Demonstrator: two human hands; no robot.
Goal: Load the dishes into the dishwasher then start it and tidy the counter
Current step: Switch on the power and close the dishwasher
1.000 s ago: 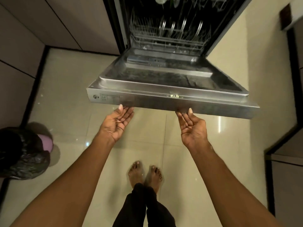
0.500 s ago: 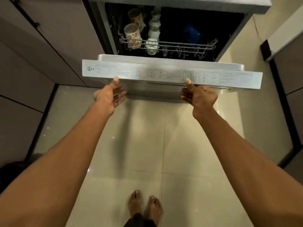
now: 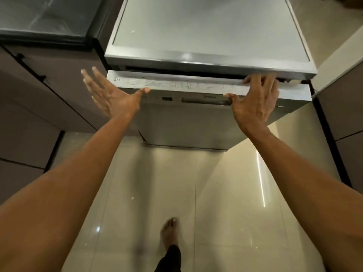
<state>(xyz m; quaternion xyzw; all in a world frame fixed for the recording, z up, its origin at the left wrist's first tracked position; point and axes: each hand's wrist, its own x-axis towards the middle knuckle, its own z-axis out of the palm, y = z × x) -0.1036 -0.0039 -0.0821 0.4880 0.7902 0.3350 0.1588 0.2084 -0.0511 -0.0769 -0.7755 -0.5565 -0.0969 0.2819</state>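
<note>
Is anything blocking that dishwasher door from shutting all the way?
Nothing visible sticks out of the dark gap above the door. However, the right hand has its fingers over the door's top edge, near that gap; the left hand touches only by its thumb.

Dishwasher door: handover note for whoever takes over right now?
Left hand: fingers straight and spread, only the thumb touching the top edge of the dishwasher door.
Right hand: fingers over the door's top edge, thumb at the handle recess.
Door is nearly upright; a dark gap shows under the dishwasher top, so it is not latched yet.
Done: racks are out of sight behind the door; load cannot be checked.
Left: push the door fully shut, start a cycle from the control strip, tidy the counter.
</note>
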